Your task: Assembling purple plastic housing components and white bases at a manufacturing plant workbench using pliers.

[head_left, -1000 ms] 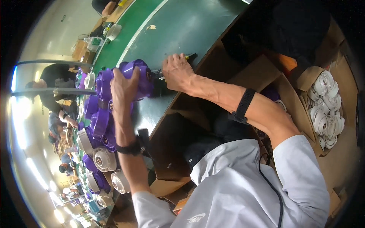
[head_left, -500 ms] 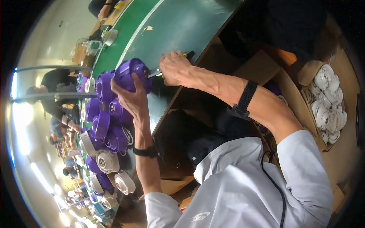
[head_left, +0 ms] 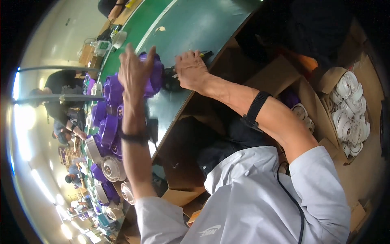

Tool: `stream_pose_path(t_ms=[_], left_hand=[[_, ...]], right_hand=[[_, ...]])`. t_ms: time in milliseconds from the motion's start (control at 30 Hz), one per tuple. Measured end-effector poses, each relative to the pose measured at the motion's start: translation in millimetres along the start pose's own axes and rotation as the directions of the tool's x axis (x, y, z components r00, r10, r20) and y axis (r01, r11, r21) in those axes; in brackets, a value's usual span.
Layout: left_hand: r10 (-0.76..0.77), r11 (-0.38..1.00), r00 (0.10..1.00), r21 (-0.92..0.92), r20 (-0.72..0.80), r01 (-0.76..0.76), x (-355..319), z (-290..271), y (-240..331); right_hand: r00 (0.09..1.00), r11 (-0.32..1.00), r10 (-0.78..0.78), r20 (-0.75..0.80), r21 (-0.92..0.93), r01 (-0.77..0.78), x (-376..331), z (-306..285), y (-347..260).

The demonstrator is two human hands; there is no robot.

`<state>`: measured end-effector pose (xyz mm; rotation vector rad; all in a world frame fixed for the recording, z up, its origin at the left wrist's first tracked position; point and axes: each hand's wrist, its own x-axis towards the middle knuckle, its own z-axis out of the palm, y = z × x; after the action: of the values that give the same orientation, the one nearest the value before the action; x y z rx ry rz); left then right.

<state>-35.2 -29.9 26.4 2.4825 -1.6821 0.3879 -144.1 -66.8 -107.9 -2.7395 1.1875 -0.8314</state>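
Observation:
My left hand (head_left: 133, 73), smeared by motion, has its fingers and thumb apart. It is beside a round purple plastic housing (head_left: 155, 77) and partly covers it; whether they touch is unclear. To the right of that housing, my right hand (head_left: 191, 70) is closed around a pair of pliers (head_left: 207, 54), whose black and yellow handle end sticks out past the knuckles. The pliers' jaws are blurred against a dark patch by the housing. More purple housings (head_left: 109, 128) are piled left of my left forearm, with a white one (head_left: 113, 168) below them.
The green bench (head_left: 191, 28) runs to the upper right. At right, an open cardboard box (head_left: 325, 118) stands by a heap of white round parts (head_left: 349, 110). White coiled parts (head_left: 300, 112) lie inside another carton. Co-workers (head_left: 61, 93) are along the line at far left.
My left hand has come off its grip around the purple housing and moved up and left. My right hand has drawn slightly right with the pliers, whose metal jaws were at the housing.

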Motion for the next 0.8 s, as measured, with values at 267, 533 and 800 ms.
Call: stream_pose_path(t_ms=[267, 533, 800], left_hand=[[-0.044, 0.962, 0.881, -0.259, -0.470, -0.091, -69.2, 37.1, -35.2], [-0.116, 0.976, 0.947, -0.141, 0.298, 0.164, 16.0, -17.0, -48.0], [-0.199, 0.906, 0.980, -0.385, -0.025, 0.174, -14.2, 4.3, -55.4]], right_hand=[[0.991, 0.989, -0.093, 0.097, 0.126, 0.081, 2.8, -14.7, 0.0], [0.996, 0.998, -0.060, -0.067, -0.022, 0.059, 2.2, -8.5, 1.1], [0.964, 0.997, -0.075, 0.255, -0.003, 0.079, 17.8, -47.1, 2.1]])
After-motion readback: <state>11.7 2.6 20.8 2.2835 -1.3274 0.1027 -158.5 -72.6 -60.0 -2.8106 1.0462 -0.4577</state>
